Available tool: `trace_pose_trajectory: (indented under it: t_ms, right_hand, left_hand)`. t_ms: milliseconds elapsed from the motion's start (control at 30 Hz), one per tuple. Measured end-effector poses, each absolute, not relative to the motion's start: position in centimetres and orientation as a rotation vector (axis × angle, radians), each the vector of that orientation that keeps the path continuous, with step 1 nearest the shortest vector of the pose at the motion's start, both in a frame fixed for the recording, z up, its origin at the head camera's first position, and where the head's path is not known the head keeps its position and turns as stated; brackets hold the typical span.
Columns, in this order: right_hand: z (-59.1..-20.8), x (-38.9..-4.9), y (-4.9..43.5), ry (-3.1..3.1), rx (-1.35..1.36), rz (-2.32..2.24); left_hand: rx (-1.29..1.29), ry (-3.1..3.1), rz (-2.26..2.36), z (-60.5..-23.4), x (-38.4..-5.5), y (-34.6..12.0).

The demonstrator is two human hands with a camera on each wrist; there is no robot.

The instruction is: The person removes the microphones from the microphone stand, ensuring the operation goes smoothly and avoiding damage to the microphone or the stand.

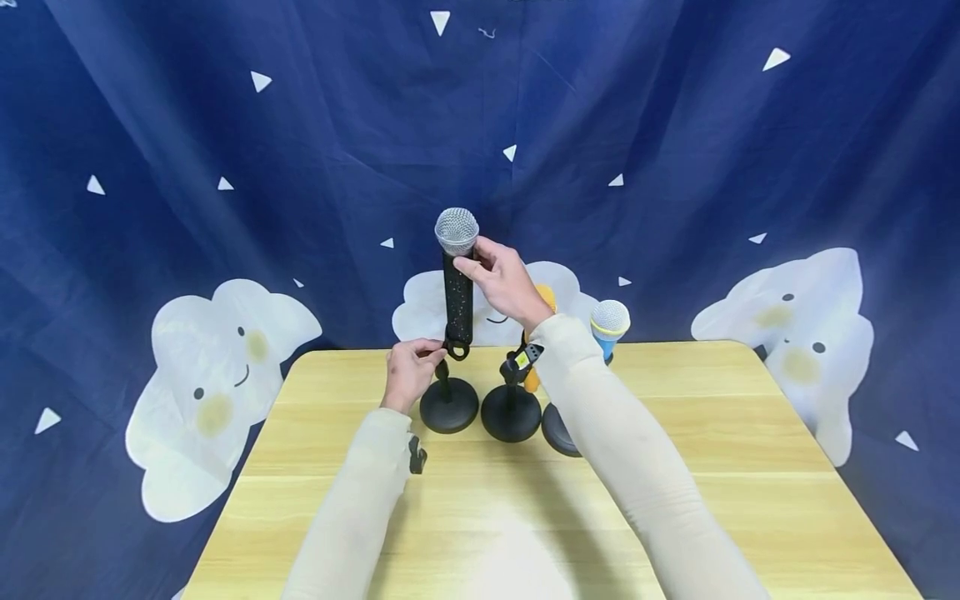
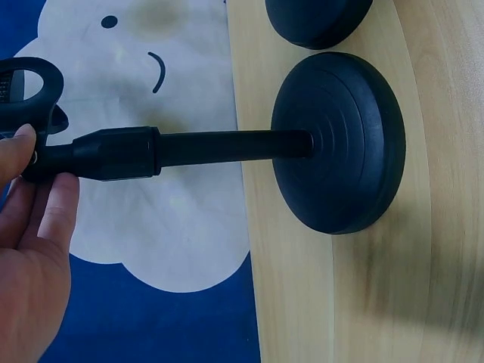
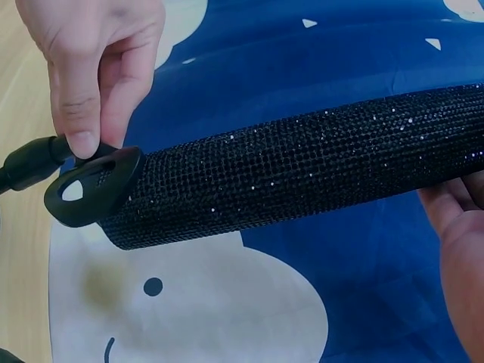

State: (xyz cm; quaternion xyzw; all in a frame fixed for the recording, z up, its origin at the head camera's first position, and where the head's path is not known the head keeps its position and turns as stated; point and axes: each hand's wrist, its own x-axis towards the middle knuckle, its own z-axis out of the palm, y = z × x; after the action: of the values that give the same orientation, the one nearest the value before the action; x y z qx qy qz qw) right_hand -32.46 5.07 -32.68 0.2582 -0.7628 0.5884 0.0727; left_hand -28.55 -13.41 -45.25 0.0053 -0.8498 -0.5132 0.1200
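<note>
A black glittery microphone (image 1: 459, 304) with a silver mesh head stands nearly upright above the leftmost black stand (image 1: 448, 408). My right hand (image 1: 506, 283) grips it just below the head. Between thumb and fingers, my left hand (image 1: 408, 375) pinches the joint beneath the stand's clip (image 3: 130, 185). In the right wrist view the clip's ring overlaps the microphone's lower end; how far the handle sits inside it I cannot tell. The left wrist view shows the stand's pole (image 2: 219, 147) rising from its round base (image 2: 340, 144).
Another black stand (image 1: 512, 414) is just right of the first. Farther right, a blue microphone (image 1: 610, 321) with a white head is above a third base (image 1: 558, 431). My right wrist partly hides something orange (image 1: 545, 295). A dark blue curtain (image 1: 337, 125) hangs behind the wooden table (image 1: 465, 508).
</note>
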Motion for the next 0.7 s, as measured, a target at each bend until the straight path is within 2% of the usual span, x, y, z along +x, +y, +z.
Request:
trace_pose_trajectory:
  t_ms: [700]
  right_hand:
    - [-32.26, -32.56, 5.18, -2.290, 0.797, 1.766]
  left_hand:
    - [0.017, -2.491, -1.465, -45.31, -28.66, -13.39]
